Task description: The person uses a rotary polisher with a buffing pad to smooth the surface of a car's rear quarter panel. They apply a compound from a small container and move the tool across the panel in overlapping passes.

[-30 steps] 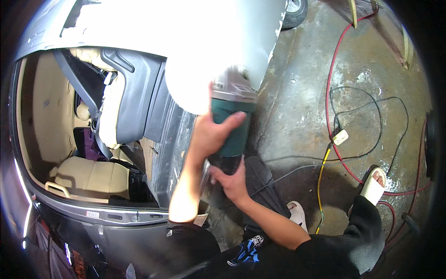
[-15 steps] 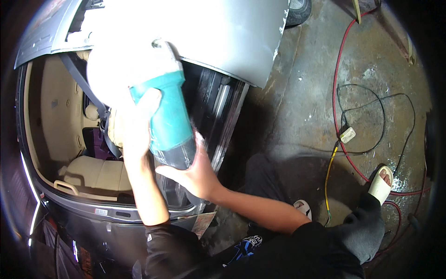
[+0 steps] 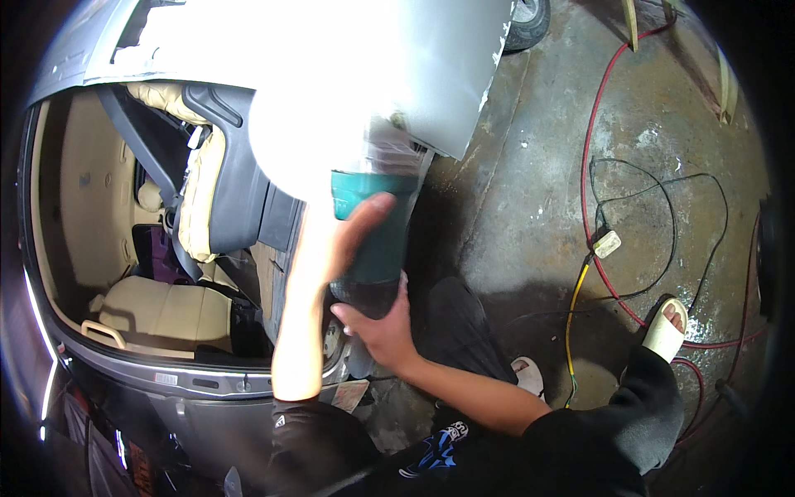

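Observation:
Both my hands hold a teal and black angle grinder (image 3: 377,244) over the open side of a car. My left hand (image 3: 325,240) wraps round the teal body near its head, thumb laid across the top. At the black rear end, my right hand (image 3: 383,335) is closed round the housing. A large round disc or pad (image 3: 302,137) shows at the tool's far left, washed out by glare. The silver car panel (image 3: 451,74) lies beyond the tool. I cannot tell whether the disc touches the panel.
Left of the tool, the car interior has a beige seat (image 3: 166,311) and a grey seat back (image 3: 240,174). A red hose (image 3: 590,157), a yellow cable (image 3: 574,319) and a white socket block (image 3: 607,243) lie on the concrete floor. A wheel (image 3: 527,25) stands beyond.
Both hands have moved to the right with the angle grinder, and its body now stands more upright in view. More of the grey seat back has come into sight.

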A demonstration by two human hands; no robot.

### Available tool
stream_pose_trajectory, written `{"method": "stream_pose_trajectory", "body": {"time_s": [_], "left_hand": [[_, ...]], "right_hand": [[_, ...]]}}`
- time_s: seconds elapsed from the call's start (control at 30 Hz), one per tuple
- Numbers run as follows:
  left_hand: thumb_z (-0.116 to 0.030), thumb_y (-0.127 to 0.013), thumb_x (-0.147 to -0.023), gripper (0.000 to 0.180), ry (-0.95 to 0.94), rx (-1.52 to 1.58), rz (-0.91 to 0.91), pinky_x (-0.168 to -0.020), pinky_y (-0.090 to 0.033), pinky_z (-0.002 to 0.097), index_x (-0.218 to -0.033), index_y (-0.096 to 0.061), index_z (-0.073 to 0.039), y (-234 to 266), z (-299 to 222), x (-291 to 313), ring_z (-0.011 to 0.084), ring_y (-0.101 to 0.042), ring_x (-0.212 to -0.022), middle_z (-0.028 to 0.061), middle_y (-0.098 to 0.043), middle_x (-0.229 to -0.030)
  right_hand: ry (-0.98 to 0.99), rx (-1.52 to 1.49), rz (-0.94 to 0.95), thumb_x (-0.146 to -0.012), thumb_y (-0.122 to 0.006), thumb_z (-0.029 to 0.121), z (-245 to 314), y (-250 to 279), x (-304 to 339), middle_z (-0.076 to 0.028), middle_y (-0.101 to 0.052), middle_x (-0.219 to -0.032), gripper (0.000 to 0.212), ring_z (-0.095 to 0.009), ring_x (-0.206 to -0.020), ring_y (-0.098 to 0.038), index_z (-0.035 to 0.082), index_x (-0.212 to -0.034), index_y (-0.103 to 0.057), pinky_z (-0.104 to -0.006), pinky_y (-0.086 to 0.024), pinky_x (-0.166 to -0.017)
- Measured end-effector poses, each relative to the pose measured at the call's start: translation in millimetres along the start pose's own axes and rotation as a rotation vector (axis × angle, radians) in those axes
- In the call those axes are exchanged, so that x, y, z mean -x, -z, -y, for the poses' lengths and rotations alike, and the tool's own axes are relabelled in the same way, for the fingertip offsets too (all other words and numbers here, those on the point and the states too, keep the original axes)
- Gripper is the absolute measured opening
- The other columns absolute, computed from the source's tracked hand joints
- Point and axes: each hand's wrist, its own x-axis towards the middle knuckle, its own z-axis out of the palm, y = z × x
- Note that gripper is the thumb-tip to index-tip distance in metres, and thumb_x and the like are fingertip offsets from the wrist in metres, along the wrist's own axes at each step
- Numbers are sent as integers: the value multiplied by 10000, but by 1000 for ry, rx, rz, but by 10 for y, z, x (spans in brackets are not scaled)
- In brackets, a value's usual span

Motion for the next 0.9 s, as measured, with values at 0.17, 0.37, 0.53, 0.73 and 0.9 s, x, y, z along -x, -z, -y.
{"method": "stream_pose_trajectory", "body": {"time_s": [0.17, 0.37, 0.53, 0.73, 0.9], "left_hand": [[-324, -742, -871, 634, -110, 39, -418, -951, -481, 376, -1356, -544, 33, 598, -200, -137, 242, -586, -1134, 174, -617, -1254], [-469, -693, -884, 763, -57, 116, -508, -1054, -413, 422, -1425, -493, 31, 862, -454, -302, 275, -538, -1220, 206, -546, -1368], [-340, -764, -856, 785, -250, 115, -205, -999, -453, 405, -1440, -406, 43, -84, -381, -414, 266, -550, -1169, 196, -570, -1280], [-541, -799, -740, 1107, -134, -22, 110, -1001, -478, 421, -1563, -203, -101, -1348, 361, -824, 405, -612, -1183, 307, -589, -1292], [-686, -699, -710, 1155, -31, -245, 211, -987, -483, 481, -1590, -105, -232, -1787, 385, -903, 491, -617, -1139, 344, -614, -1231]], "right_hand": [[328, 411, 151, -733, -886, 276, 417, -371, -433, -267, -493, -1398, 1139, -322, -1328, -494, -57, -1523, -135, -410, -383, -1129], [309, 392, 214, -715, -893, 285, 692, -557, -599, -329, -506, -1372, 1150, -390, -1280, -550, -78, -1513, -150, -429, -438, -1084], [245, 255, 99, -722, -901, 258, 680, 120, -534, -201, -583, -1248, 1054, -275, -1112, -611, -48, -1483, -238, -389, -486, -991], [32, -10, -146, -832, -798, 116, 628, 1052, -358, -43, -635, -810, 434, -130, -598, -608, 57, -1148, -507, -297, -502, -504], [-38, -90, -213, -887, -734, 161, 621, 1391, -417, -36, -576, -687, 224, -151, -550, -572, 76, -978, -548, -305, -486, -508]]}}
